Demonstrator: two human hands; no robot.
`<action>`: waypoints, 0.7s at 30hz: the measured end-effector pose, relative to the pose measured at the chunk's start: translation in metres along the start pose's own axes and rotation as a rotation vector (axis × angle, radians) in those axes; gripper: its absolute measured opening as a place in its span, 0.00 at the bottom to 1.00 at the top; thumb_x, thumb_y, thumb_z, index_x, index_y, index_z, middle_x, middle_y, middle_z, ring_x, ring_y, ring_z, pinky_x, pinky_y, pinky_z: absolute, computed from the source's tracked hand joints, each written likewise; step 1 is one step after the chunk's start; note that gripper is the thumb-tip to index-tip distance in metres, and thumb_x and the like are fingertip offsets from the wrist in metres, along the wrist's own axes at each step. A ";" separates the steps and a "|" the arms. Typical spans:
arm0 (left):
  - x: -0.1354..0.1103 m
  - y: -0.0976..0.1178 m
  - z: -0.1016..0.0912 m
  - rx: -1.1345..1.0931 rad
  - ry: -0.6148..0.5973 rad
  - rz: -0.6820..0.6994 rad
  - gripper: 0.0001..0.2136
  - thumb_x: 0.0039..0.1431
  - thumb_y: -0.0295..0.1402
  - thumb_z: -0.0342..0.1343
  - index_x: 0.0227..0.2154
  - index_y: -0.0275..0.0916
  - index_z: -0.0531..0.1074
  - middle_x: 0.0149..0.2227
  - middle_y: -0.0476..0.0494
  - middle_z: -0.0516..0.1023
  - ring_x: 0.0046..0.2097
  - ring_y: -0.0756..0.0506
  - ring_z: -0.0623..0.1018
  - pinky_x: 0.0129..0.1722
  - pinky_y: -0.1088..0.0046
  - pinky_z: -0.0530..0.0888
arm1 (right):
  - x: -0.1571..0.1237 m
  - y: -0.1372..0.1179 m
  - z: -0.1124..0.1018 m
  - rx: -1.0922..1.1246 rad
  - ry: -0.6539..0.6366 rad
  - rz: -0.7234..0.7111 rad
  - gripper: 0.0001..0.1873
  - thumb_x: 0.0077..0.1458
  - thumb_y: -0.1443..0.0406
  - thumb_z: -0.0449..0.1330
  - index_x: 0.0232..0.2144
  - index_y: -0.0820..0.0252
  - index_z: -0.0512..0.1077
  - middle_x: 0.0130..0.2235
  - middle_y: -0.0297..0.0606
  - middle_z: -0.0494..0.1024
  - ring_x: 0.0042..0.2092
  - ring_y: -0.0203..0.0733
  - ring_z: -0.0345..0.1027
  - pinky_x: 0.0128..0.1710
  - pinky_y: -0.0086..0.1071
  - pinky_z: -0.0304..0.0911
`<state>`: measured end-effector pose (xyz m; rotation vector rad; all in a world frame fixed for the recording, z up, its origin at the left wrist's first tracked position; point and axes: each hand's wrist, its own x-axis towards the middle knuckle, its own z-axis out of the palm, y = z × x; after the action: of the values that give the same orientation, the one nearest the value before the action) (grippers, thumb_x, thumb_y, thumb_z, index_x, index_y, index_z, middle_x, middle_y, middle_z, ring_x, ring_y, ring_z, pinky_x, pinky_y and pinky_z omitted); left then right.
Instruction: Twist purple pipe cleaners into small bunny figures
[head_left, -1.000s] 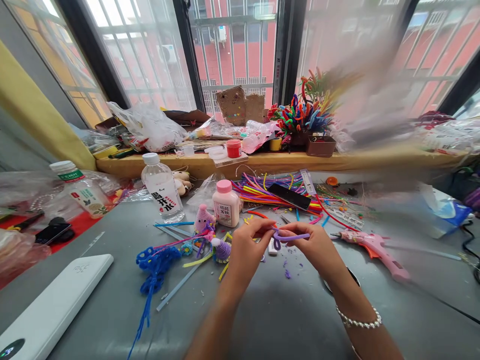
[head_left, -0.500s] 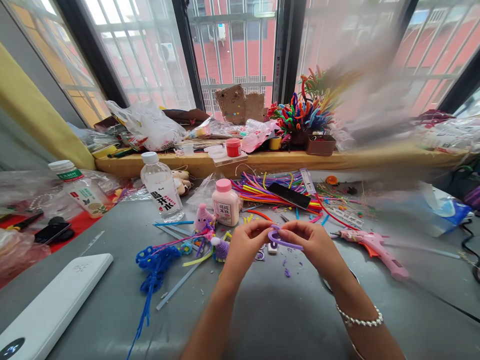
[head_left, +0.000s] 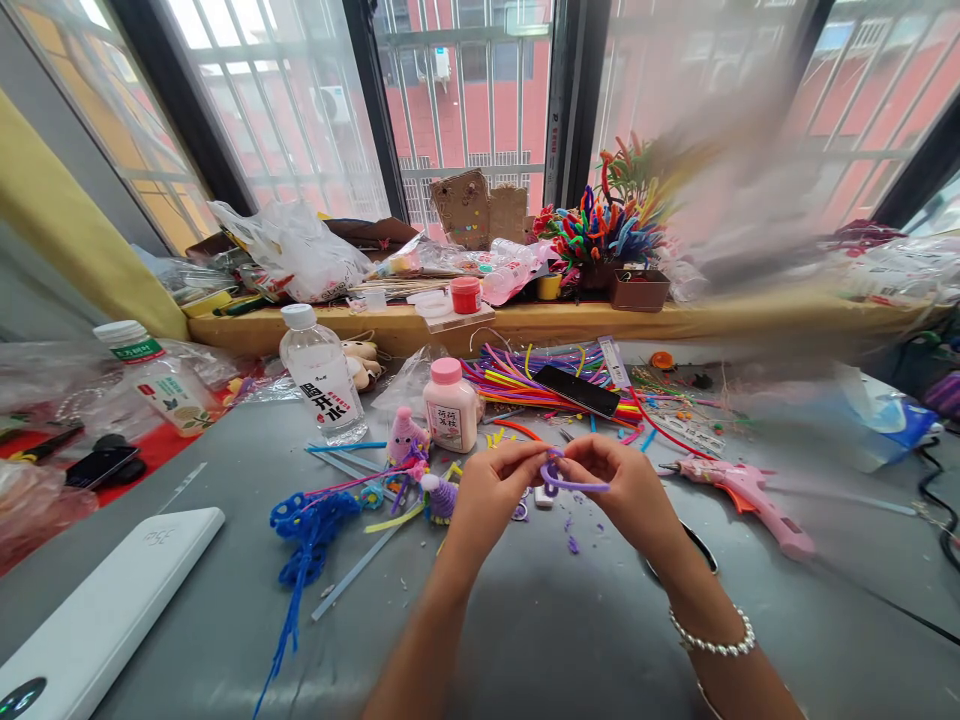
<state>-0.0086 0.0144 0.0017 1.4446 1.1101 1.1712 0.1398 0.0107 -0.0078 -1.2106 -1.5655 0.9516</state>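
Between both hands, above the grey table [head_left: 570, 640], is a purple pipe cleaner [head_left: 589, 487] bent into a loop. My left hand [head_left: 491, 490] pinches one side of it with thumb and fingertips. My right hand [head_left: 611, 480] pinches the other side, and a free end sticks out beneath its fingers. Fingertips of the two hands almost meet, hiding part of the bend. Purple fluff scraps [head_left: 573, 545] lie on the table beneath. Left of my left hand are a small purple figure [head_left: 441, 498] and a pink figure [head_left: 406, 436] with a pointed top.
A pink glue gun [head_left: 750, 490] lies at right. Behind the hands are a pink-capped bottle [head_left: 448, 410], a black phone [head_left: 577, 390] and a bundle of coloured pipe cleaners [head_left: 499, 375]. At left are blue knitted pieces [head_left: 311, 520], a water bottle [head_left: 322, 380] and a white power bank [head_left: 120, 610].
The purple loop has turned slightly, and its free end sits a little higher and further right. My right forearm has shifted slightly left. Both hands keep their pinch.
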 end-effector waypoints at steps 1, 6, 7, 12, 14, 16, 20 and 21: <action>0.000 -0.001 0.000 -0.002 0.003 0.000 0.08 0.48 0.31 0.56 0.30 0.37 0.78 0.29 0.45 0.79 0.31 0.48 0.76 0.32 0.76 0.72 | 0.000 0.000 0.000 -0.012 -0.007 -0.015 0.07 0.48 0.62 0.57 0.26 0.62 0.69 0.25 0.37 0.75 0.28 0.38 0.69 0.27 0.29 0.63; 0.002 -0.008 0.001 0.108 0.029 0.100 0.08 0.49 0.31 0.55 0.30 0.38 0.78 0.31 0.44 0.79 0.32 0.48 0.75 0.33 0.75 0.72 | 0.000 -0.002 0.003 -0.108 0.037 -0.076 0.07 0.48 0.63 0.56 0.25 0.61 0.69 0.24 0.36 0.74 0.25 0.37 0.68 0.26 0.28 0.63; 0.002 -0.009 0.002 0.121 0.033 0.117 0.08 0.50 0.31 0.54 0.30 0.38 0.77 0.31 0.44 0.79 0.32 0.47 0.75 0.33 0.74 0.72 | 0.000 -0.002 0.004 -0.140 0.067 -0.090 0.06 0.48 0.64 0.56 0.24 0.61 0.68 0.23 0.35 0.74 0.25 0.36 0.68 0.25 0.28 0.63; 0.000 -0.012 0.005 0.067 -0.016 0.106 0.10 0.52 0.34 0.52 0.32 0.38 0.77 0.31 0.43 0.78 0.32 0.47 0.75 0.33 0.73 0.73 | -0.003 -0.001 0.011 -0.266 0.211 -0.107 0.05 0.48 0.66 0.55 0.22 0.59 0.64 0.20 0.33 0.70 0.21 0.35 0.64 0.23 0.28 0.61; 0.000 -0.011 0.005 0.044 -0.023 0.105 0.09 0.52 0.34 0.53 0.32 0.39 0.77 0.31 0.43 0.77 0.32 0.47 0.75 0.33 0.73 0.72 | -0.003 -0.001 0.012 -0.234 0.198 -0.094 0.05 0.48 0.65 0.55 0.23 0.59 0.63 0.20 0.33 0.70 0.21 0.35 0.65 0.22 0.28 0.61; 0.000 -0.009 0.005 0.040 -0.020 0.113 0.09 0.51 0.34 0.53 0.32 0.39 0.77 0.32 0.43 0.77 0.33 0.47 0.74 0.33 0.74 0.71 | -0.002 -0.002 0.011 -0.140 0.140 -0.077 0.04 0.49 0.64 0.55 0.26 0.59 0.65 0.23 0.35 0.72 0.23 0.37 0.67 0.24 0.28 0.62; 0.000 -0.007 0.005 0.027 -0.024 0.113 0.08 0.51 0.33 0.53 0.31 0.39 0.77 0.33 0.43 0.77 0.34 0.47 0.73 0.33 0.75 0.70 | -0.002 -0.003 0.009 -0.032 0.065 -0.081 0.08 0.49 0.64 0.55 0.33 0.61 0.69 0.27 0.38 0.75 0.27 0.39 0.69 0.27 0.30 0.64; -0.001 -0.007 0.007 -0.002 -0.043 0.102 0.09 0.51 0.32 0.53 0.32 0.38 0.76 0.33 0.43 0.77 0.34 0.47 0.73 0.33 0.75 0.70 | -0.002 -0.002 0.009 -0.041 0.088 -0.086 0.08 0.49 0.64 0.55 0.33 0.61 0.69 0.26 0.37 0.75 0.26 0.38 0.68 0.26 0.29 0.63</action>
<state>-0.0028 0.0139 -0.0060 1.5329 1.0164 1.2057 0.1304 0.0082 -0.0086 -1.1877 -1.5614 0.8041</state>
